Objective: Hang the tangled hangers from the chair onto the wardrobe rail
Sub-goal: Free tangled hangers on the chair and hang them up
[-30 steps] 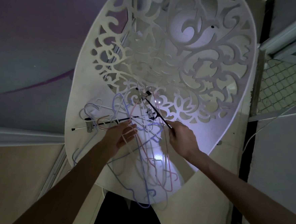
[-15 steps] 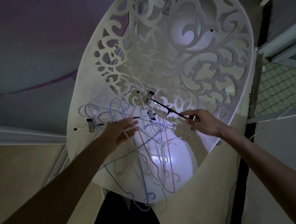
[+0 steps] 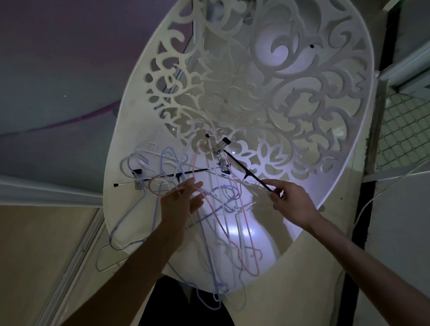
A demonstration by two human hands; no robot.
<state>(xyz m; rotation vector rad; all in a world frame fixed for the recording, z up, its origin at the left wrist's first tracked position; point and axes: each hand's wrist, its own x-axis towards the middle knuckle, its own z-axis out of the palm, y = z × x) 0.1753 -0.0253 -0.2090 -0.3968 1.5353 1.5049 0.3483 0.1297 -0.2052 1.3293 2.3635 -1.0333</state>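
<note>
Left hand (image 3: 180,203) fingers straight, reaching forward; right hand (image 3: 291,202) in pinching grip.

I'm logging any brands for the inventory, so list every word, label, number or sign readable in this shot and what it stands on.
None can be read: no text shows anywhere in the dim head view.
The white chair bears only cut-out scrollwork.
The tangled hangers and the black clip hanger pinched by the right hand show no marking.
Nothing is printed near the left hand.

Chair (image 3: 134,208) top cut off above.
</note>
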